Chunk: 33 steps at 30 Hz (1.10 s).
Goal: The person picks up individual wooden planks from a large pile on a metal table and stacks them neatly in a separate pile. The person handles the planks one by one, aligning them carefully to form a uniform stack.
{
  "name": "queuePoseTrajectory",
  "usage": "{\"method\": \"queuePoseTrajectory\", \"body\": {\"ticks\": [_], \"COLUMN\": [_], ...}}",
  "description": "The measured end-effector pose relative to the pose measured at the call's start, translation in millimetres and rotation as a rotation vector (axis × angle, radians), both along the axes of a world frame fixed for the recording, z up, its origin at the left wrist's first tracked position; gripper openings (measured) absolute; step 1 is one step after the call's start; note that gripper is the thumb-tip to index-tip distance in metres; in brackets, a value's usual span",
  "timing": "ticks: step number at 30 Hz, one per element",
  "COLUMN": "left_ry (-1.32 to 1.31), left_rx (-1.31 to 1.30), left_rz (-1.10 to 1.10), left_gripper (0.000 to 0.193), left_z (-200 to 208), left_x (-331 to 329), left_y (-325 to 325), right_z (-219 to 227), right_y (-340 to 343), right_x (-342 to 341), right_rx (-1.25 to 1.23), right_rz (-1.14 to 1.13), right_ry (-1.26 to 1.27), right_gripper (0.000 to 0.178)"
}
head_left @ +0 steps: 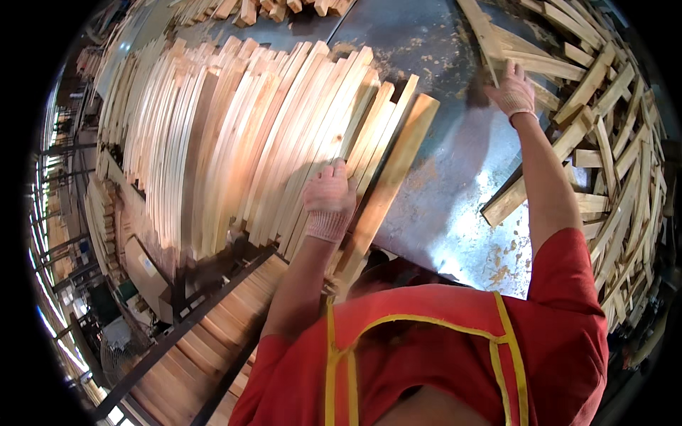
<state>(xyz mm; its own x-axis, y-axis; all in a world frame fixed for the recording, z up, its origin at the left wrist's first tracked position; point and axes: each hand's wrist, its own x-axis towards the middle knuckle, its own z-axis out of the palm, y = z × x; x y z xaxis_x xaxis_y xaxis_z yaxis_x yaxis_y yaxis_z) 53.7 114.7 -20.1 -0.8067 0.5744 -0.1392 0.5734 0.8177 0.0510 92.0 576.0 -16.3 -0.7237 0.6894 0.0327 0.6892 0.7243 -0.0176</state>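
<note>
My left hand (329,193), in a pale knit glove, rests on top of a row of light wooden strips (277,135) laid side by side. Its fingers lie over the strips near their close ends, and I see nothing lifted in them. Out to the far right, my right hand (514,92) wears a similar glove. Thumb and fingers close around the near end of a wooden strip (482,32), which reaches away toward the upper edge. Just right of my left hand, a thicker wooden strip (398,170) slants along the row's edge.
A jumbled heap of wooden strips (604,153) fills the right side. Under the wood is a worn metal table (455,206) with bare patches. More pieces (273,8) lie at the far edge. At lower left, boards (206,348) sit within a dark frame.
</note>
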Motion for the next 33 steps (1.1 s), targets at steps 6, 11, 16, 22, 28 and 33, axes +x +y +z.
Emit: {"method": "queuePoseTrajectory", "body": {"ticks": [6,11,16,22,28,33], "left_ry": [0.016,0.118,0.276,0.553,0.110,0.091], "left_rx": [0.190,0.023,-0.266,-0.120,0.135,0.255], "left_rz": [0.135,0.161,0.250,-0.091,-1.018,-0.833], "left_gripper": [0.043,0.042,0.050,0.046,0.057,0.034], "left_z": [111.4,104.0,64.8,30.7,-5.4,44.1], "left_x": [-34.6,-85.5,-128.3,-63.4,99.2,67.6], "left_y": [16.9,-17.7,-130.9,-135.1,-63.9,-75.2], "right_z": [-12.9,-18.9,-25.3,-20.0,7.2,27.3], "right_y": [-91.4,-234.3,-272.6,-292.1,-292.8,-314.9], "right_x": [71.9,179.6,185.6,208.8,187.7,192.3], "right_rx": [-0.996,-1.417,-1.190,-1.098,-0.820,-0.913], "right_rz": [-0.158,-0.252,-0.211,-0.209,-0.260,-0.179], "right_ry": [0.507,0.378,0.111,0.018,-0.114,-0.038], "right_gripper": [0.082,0.086,0.086,0.072,0.051,0.048]}}
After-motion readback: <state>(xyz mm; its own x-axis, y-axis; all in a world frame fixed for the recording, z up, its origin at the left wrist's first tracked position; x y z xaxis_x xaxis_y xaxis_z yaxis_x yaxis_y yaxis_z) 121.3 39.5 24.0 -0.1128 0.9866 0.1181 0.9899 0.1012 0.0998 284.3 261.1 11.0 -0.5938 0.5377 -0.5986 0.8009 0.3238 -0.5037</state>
